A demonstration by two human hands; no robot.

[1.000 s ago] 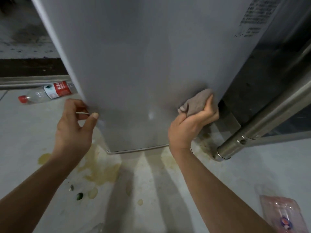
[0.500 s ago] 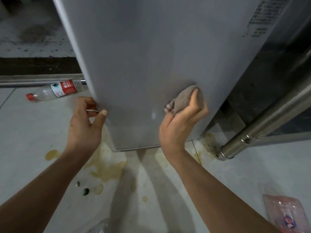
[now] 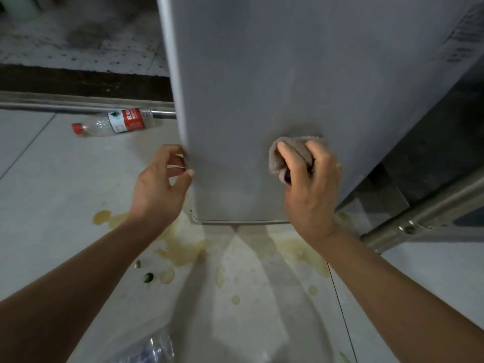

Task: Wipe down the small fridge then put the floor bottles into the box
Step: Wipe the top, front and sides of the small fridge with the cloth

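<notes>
Both hands work the fridge: the left hand pinches its left edge, while the right hand, clutching the cloth, has slid leftward from the fridge's right edge to mid-panel. Wiping seems underway; the bottle lies on the floor, left of the fridge.

Looks like a grubby home kitchen or utility corner: grey fridge on pale floor tiles with yellowish spill stains, red-labelled plastic bottle lying by a metal door track, stainless rail at right.
</notes>
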